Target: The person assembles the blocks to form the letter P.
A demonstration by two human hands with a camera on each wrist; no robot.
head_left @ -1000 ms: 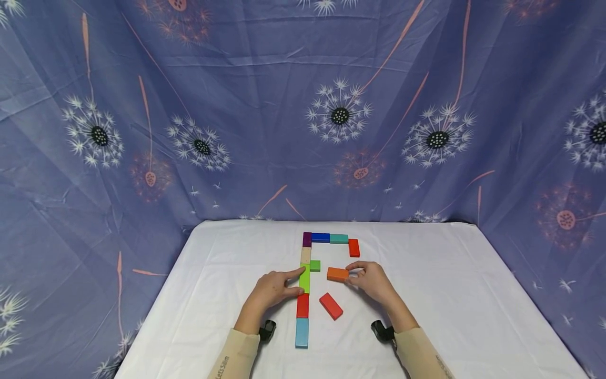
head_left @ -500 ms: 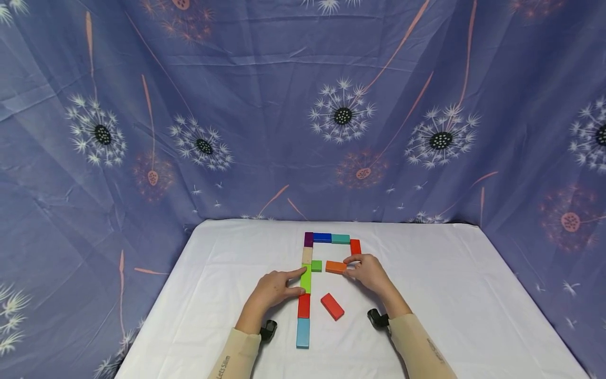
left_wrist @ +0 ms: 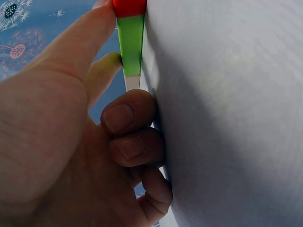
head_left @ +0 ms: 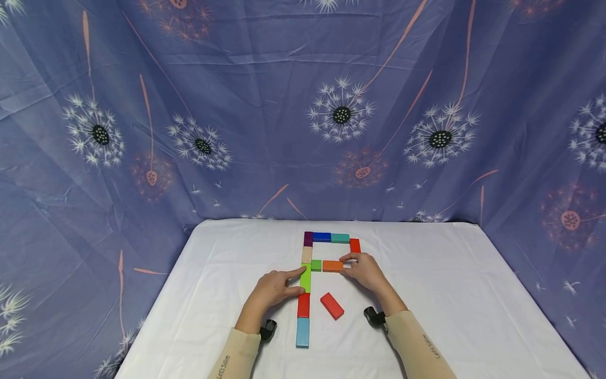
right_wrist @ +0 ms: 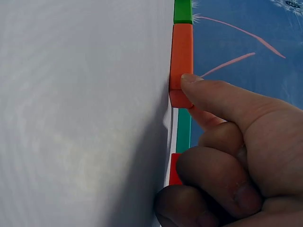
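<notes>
In the head view my left hand (head_left: 272, 289) lies along the left side of a light green block (head_left: 305, 278). Its straight index finger and thumb touch that block near its two ends, the other fingers being curled in the left wrist view. My right hand (head_left: 364, 272) pinches the right end of an orange block (head_left: 332, 266) between thumb and index finger. The orange block lies on the cloth in line with a small green block (head_left: 316, 265), a narrow gap between them. A red block (head_left: 355, 246) stands just beyond the right fingertips.
Above the light green block come a natural wood block (head_left: 306, 255) and a purple block (head_left: 308, 239); blue (head_left: 322, 237) and teal (head_left: 340, 238) blocks run right. Below are red (head_left: 303, 305) and light blue (head_left: 302, 332) blocks. A loose red block (head_left: 332, 306) lies slanted on the white cloth (head_left: 450, 295).
My right hand has slid the orange block up and to the left, close to the small green block, and straightened it. The left hand has stayed in place.
</notes>
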